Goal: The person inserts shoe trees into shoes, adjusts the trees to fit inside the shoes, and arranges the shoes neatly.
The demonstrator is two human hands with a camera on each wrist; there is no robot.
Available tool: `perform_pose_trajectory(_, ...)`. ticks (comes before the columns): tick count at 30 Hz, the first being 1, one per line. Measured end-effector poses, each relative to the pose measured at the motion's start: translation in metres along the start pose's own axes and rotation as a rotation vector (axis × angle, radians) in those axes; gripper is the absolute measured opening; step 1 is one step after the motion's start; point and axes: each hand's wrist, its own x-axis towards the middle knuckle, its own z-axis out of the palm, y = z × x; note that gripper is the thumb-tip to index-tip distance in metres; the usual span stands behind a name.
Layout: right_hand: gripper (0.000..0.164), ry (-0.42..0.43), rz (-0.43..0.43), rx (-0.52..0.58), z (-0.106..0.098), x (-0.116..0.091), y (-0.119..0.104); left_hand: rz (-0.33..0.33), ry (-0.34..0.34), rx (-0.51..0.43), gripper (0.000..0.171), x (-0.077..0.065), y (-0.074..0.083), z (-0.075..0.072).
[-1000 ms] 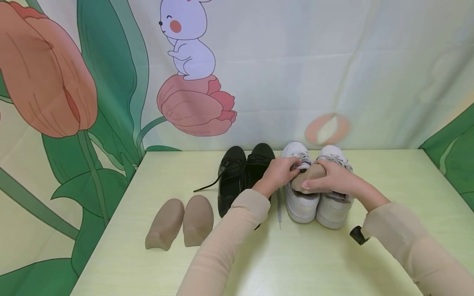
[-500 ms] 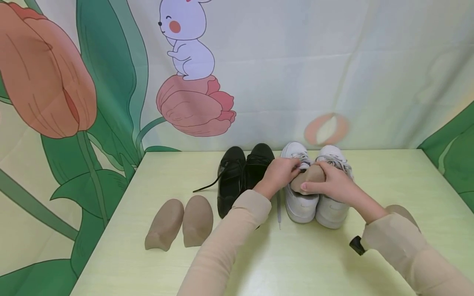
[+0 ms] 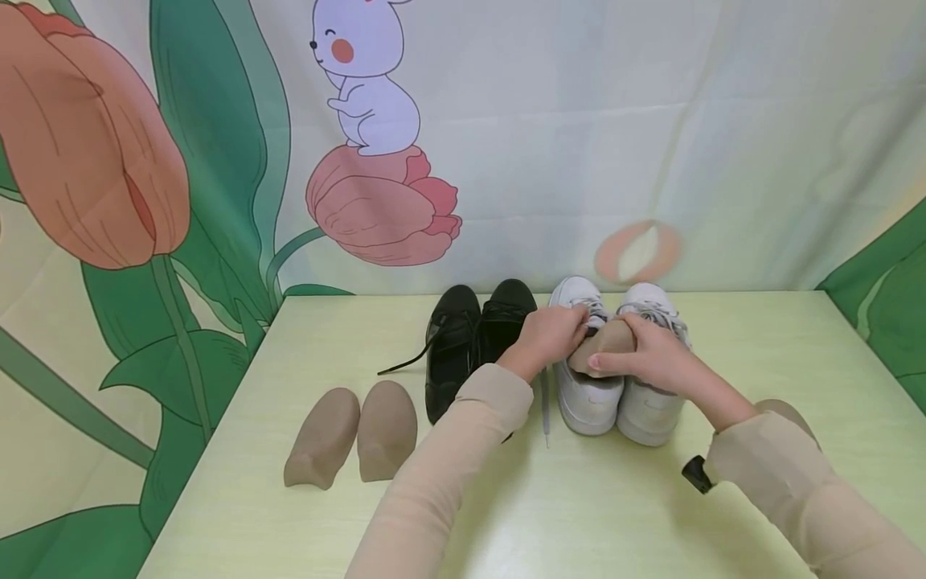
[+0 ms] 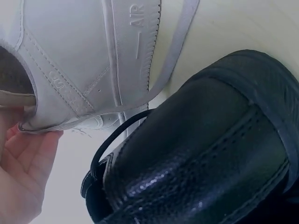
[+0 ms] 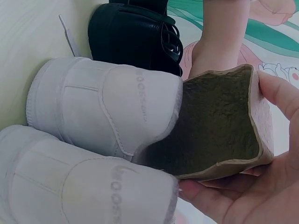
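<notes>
A pair of white sneakers stands with heels toward me. My right hand (image 3: 654,358) grips a brown, hollow molded-pulp shoe insert (image 3: 615,339), thumb on one side and fingers on the other. The insert's front part sits within the opening of the left white sneaker (image 3: 589,408); its open hollow end shows in the right wrist view. My left hand (image 3: 547,334) pinches that sneaker's upper near the laces, fingertips at the edge of the opening in the left wrist view. Beside it stands the right white sneaker (image 3: 649,418), partly behind my right hand.
Left of the white sneakers stand two black lace-up shoes (image 3: 450,362), partly behind my left arm. Two more brown inserts (image 3: 387,434) lie at the left of the table (image 3: 564,515). Another brown insert (image 3: 787,414) shows behind my right sleeve. A printed cloth (image 3: 535,145) hangs behind.
My right forearm has shifted slightly, so the brown insert behind the sleeve has come into sight. The held insert has tilted a little; both hands keep their hold at the left white sneaker.
</notes>
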Motion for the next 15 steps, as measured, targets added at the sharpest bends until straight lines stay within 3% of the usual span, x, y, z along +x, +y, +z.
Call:
perform_pose_trajectory(7, 0.075, -0.011, -0.003, 0.008, -0.0012, 0.0023, 0.0013, -0.001, 0.009, -0.127, 0.017, 0.0013, -0.0038, -0.0014)
perform_pose_trajectory(15, 0.073, -0.022, -0.016, 0.039, 0.0002, 0.0035, 0.0028, 0.009, 0.042, -0.192, 0.015, 0.0018, -0.0067, 0.0025)
